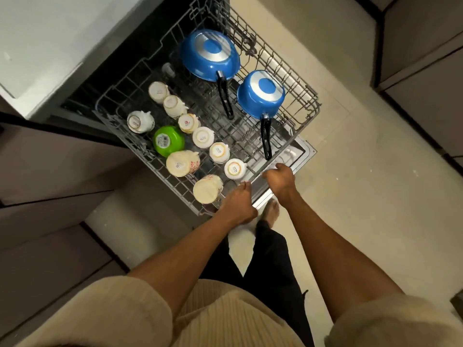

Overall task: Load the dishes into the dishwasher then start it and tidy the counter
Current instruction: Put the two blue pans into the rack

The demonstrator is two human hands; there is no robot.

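Head view: I see left hand [236, 205] and right hand [280, 180] both clenched on the rack [258, 171] front rail. Loaded rack runs toward 11 o'clock into the dishwasher [105, 78]; push goes along that axis.

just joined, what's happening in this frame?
A person stands over a pulled-out grey wire dishwasher rack, with the left hand and right hand both gripping its front rail. The rack is already loaded: a large blue frying pan with a black handle and a smaller blue saucepan sit upside down at the back, and white and cream cups plus a green plastic bowl sit upside down at the front left. The dishwasher is open, not yet started.
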